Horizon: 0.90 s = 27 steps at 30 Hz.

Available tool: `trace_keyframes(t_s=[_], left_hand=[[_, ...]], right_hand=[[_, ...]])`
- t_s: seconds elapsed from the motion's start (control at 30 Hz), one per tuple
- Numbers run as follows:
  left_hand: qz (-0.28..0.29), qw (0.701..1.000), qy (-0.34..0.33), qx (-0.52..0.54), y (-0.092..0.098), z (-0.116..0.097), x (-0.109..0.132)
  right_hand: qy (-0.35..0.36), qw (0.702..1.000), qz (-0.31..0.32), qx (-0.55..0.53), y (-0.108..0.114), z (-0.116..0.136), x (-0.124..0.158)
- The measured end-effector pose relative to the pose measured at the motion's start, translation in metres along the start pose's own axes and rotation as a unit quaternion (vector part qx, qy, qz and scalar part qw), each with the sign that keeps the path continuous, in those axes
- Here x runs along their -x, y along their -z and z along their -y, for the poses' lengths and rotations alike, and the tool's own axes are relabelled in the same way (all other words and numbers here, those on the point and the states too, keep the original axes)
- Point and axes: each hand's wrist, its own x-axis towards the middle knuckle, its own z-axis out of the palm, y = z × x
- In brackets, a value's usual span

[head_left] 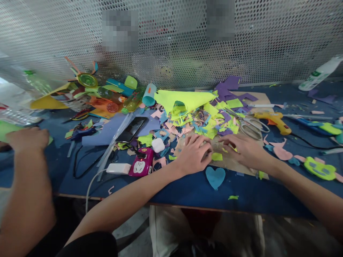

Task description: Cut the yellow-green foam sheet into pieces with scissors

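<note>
My left hand [194,153] rests with loosely bent fingers at the front of a heap of coloured foam or paper scraps [198,123]. My right hand [242,151] is opposite it, thumb and fingers apart, over a brown sheet [233,163]. I see nothing gripped in either one. Between them lies a small yellow-green scrap [217,156]. Just below, flat on the blue table [182,191], is a blue heart cutout [215,177]. Scissors [252,126] with pale handles lie beyond my right hand.
A yellow glue gun [276,121] with a black cord lies at right, near joined cutouts [320,167]. Left are a phone [132,129], a magenta power socket [142,164] and a white charger [118,168]. Another person's hand [28,139] is far left. Perforated metal [171,46] stands behind.
</note>
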Motion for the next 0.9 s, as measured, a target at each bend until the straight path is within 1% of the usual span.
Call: trace_keyframes(t_s=[0.07,0.1,0.2,0.33,0.43,0.53,0.67,0.8,0.9], left_hand=[[-0.002,1.0,-0.02,0.004,0.0,0.001,0.0],[-0.001,1.0,-0.03,0.002,-0.001,0.002,0.001],[0.003,0.999,-0.052,-0.008,-0.006,0.005,0.001],[0.009,0.999,-0.048,-0.005,-0.008,0.007,0.001],[0.003,0.999,-0.034,0.018,-0.006,0.006,0.0],[-0.003,0.999,-0.015,0.045,-0.004,0.005,0.0],[-0.013,0.997,0.01,0.072,-0.004,0.004,-0.001],[-0.025,0.995,0.015,0.091,-0.006,0.003,-0.001],[-0.035,0.994,0.011,0.099,-0.006,0.003,-0.001]], right_hand=[[-0.023,1.0,-0.007,0.007,0.009,-0.008,0.0],[-0.033,0.999,0.001,0.019,0.013,-0.013,0.0],[-0.011,0.997,0.065,0.036,0.023,-0.029,0.001],[-0.006,0.99,0.128,0.057,0.023,-0.041,0.005],[-0.011,0.987,0.151,0.052,0.02,-0.042,0.006],[-0.013,0.988,0.151,0.042,0.02,-0.043,0.006],[0.014,0.99,0.141,0.004,0.022,-0.041,0.004],[0.038,0.995,0.077,-0.056,0.024,-0.027,0.002],[0.032,0.995,0.039,-0.084,0.023,-0.009,0.0]])
